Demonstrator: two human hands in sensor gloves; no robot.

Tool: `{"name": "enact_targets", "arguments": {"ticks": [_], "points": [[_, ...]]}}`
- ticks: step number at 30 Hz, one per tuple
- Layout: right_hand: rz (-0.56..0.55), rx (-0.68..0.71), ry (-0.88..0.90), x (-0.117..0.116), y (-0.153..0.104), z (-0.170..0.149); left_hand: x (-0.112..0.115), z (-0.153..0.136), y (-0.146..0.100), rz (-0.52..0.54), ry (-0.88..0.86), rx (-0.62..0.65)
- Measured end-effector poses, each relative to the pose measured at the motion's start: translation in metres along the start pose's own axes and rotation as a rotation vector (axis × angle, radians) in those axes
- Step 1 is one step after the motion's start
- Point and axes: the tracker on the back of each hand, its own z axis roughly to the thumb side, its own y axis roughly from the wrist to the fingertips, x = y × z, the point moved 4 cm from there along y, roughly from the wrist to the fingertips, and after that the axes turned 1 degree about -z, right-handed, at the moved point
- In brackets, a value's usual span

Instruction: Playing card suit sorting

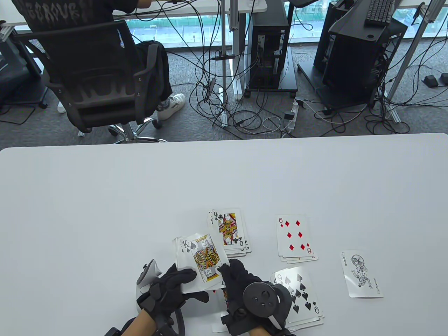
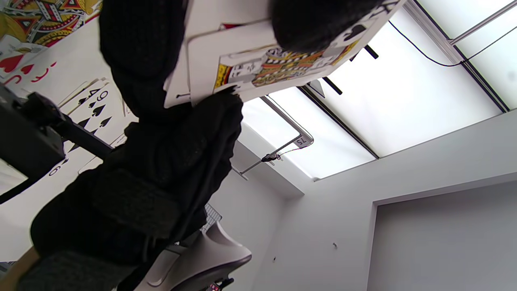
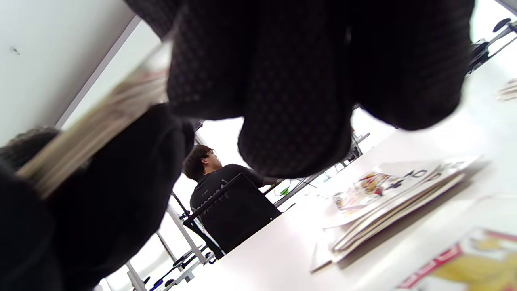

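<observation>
Left hand: I see it at the lower centre of the table view, fingers curled under a fanned deck and thumb on its lower left edge; it grips the deck.
Right hand: just right of the left hand, fingers bent onto the lower right corner of the deck's top card, where the fingertips pinch it.
King of spades: face up on top of the deck, tilted with its top toward the upper left. In the left wrist view the same court card shows between dark glove fingers.
Deck edge: in the right wrist view the stacked card edges run diagonally at the upper left, blurred, with the glove on both sides.
Clubs pile: face up on the table, queen of clubs on top, just above and right of the held deck.
Diamonds pile: six of diamonds on top, right of the clubs pile and apart from it.
Spades pile: nine of spades on top, lower right, partly hidden by the right-hand tracker.
Joker: a single card, face up, alone at the far right of the row.
Red court card: partly visible at the lower right of the right wrist view; I cannot tell its suit there.
Background: a seated person in an office chair, upper left.
</observation>
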Motion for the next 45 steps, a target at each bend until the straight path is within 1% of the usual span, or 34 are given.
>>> {"name": "enact_targets", "arguments": {"ticks": [5, 9, 12, 13, 15, 16, 18, 19, 21, 22, 23, 27, 30, 33, 36, 38, 40, 41, 45], "points": [[-0.01, -0.072, 0.037, 0.008, 0.003, -0.014, -0.001, 0.0, 0.0, 0.008, -0.006, 0.001], [-0.019, -0.095, 0.038, 0.018, 0.009, -0.019, -0.002, 0.001, -0.001, 0.014, -0.018, 0.007], [-0.007, -0.142, 0.101, 0.033, 0.018, -0.025, -0.005, 0.003, -0.002, 0.028, -0.033, 0.022], [0.007, -0.161, 0.135, 0.042, 0.022, -0.029, -0.006, 0.004, -0.002, 0.035, -0.04, 0.029], [0.015, -0.199, 0.137, 0.057, 0.026, -0.034, -0.009, 0.006, -0.004, 0.049, -0.047, 0.039], [0.039, -0.21, 0.116, 0.07, 0.029, -0.038, -0.011, 0.007, -0.004, 0.058, -0.051, 0.048], [0.058, -0.222, 0.03, 0.087, 0.028, -0.044, -0.013, 0.009, -0.005, 0.066, -0.054, 0.056], [0.091, -0.228, -0.043, 0.097, 0.026, -0.049, -0.013, 0.009, -0.005, 0.069, -0.053, 0.061], [0.157, -0.254, -0.155, 0.108, 0.017, -0.062, -0.014, 0.01, -0.006, 0.072, -0.051, 0.065], [0.172, -0.271, -0.184, 0.112, 0.012, -0.068, -0.014, 0.01, -0.006, 0.072, -0.05, 0.065], [0.217, -0.318, -0.219, 0.114, 0.004, -0.08, -0.013, 0.01, -0.006, 0.071, -0.052, 0.066], [0.37, -0.474, -0.26, 0.11, -0.022, -0.117, -0.014, 0.01, -0.006, 0.071, -0.05, 0.07], [0.493, -0.554, -0.393, 0.101, -0.035, -0.14, -0.014, 0.011, -0.006, 0.076, -0.051, 0.071], [0.556, -0.568, -0.538, 0.091, -0.039, -0.15, -0.014, 0.011, -0.006, 0.076, -0.049, 0.071], [0.651, -0.581, -0.676, 0.076, -0.043, -0.158, -0.014, 0.012, -0.007, 0.075, -0.051, 0.075], [0.636, -0.541, -0.738, 0.073, -0.04, -0.153, -0.014, 0.012, -0.007, 0.075, -0.051, 0.078], [0.689, -0.533, -0.815, 0.069, -0.041, -0.151, -0.015, 0.013, -0.007, 0.079, -0.052, 0.08], [0.697, -0.527, -0.844, 0.069, -0.041, -0.15, -0.015, 0.013, -0.007, 0.082, -0.051, 0.081], [0.701, -0.524, -0.898, 0.069, -0.041, -0.147, -0.015, 0.013, -0.007, 0.087, -0.05, 0.079]]}}
